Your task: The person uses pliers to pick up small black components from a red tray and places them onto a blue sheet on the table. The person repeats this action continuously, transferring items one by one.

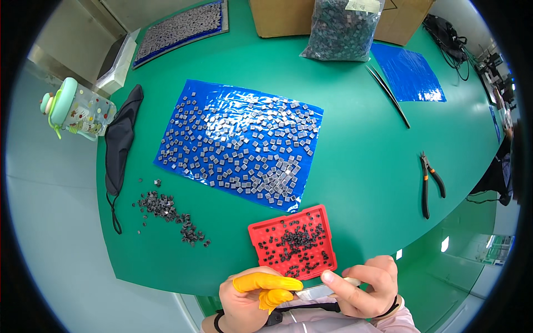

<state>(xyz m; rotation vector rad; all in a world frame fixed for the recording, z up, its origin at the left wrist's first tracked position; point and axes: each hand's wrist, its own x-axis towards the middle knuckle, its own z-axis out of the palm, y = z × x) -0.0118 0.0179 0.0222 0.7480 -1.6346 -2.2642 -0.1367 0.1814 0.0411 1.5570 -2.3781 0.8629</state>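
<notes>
My left hand [244, 299] wears yellow finger cots [258, 283] on its thumb and forefinger. Their tips are pinched together, and what they hold is too small to make out. From the right, my right hand [369, 288] grips a flat, silvery blade-like tool [315, 292] whose tip reaches the left fingertips. Just beyond both hands lies a shallow red tray [254, 228], and many small black parts [300, 240] are scattered in it. Farther off, a blue plastic sheet [208, 94] carries many small square grey pieces [277, 180].
Loose dark pieces [161, 206] lie left of the tray on the green table [355, 166]. Pliers [426, 186] and tweezers [388, 95] rest at the right. Behind are a bag of pieces [344, 30], cardboard boxes [280, 19] and another blue sheet [411, 75]. A bottle [83, 111] and black fabric item [121, 139] are left.
</notes>
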